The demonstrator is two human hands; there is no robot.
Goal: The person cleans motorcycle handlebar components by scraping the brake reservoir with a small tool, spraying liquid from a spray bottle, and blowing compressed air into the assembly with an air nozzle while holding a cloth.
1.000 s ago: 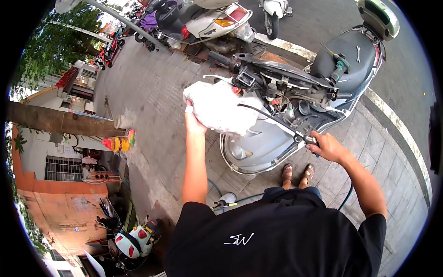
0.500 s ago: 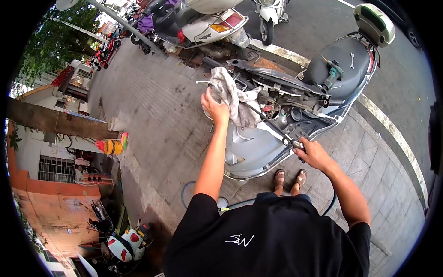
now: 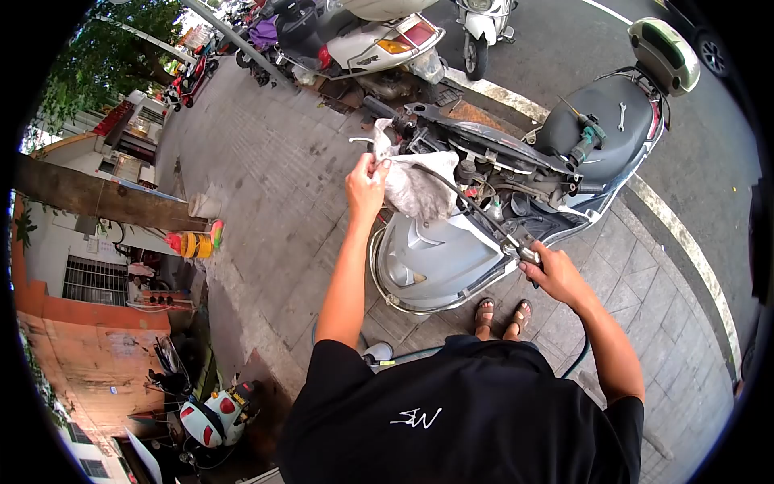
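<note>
My left hand (image 3: 365, 187) pinches the edge of a stained whitish rag (image 3: 423, 192), which hangs over the handlebar end of a grey scooter (image 3: 439, 262). In my right hand (image 3: 558, 273) is an air blow gun (image 3: 528, 253). Its long dark nozzle (image 3: 469, 200) slants up to the left, and the tip end lies over or against the rag; whether it touches, I cannot tell. The scooter's upper front cover is off, so wiring and inner parts (image 3: 493, 206) show beside the rag.
A green cordless drill (image 3: 587, 139) and a wrench (image 3: 622, 117) lie on the scooter seat (image 3: 556, 121). A dark hose (image 3: 582, 355) passes by my right side. Another scooter (image 3: 379, 48) stands parked beyond. Two sandalled feet (image 3: 500, 315) show below the front panel.
The bunched rag has been spread flatter and hangs lower over the front panel. My left hand has shifted slightly left and now grips its edge. The blow gun stays in my right hand.
</note>
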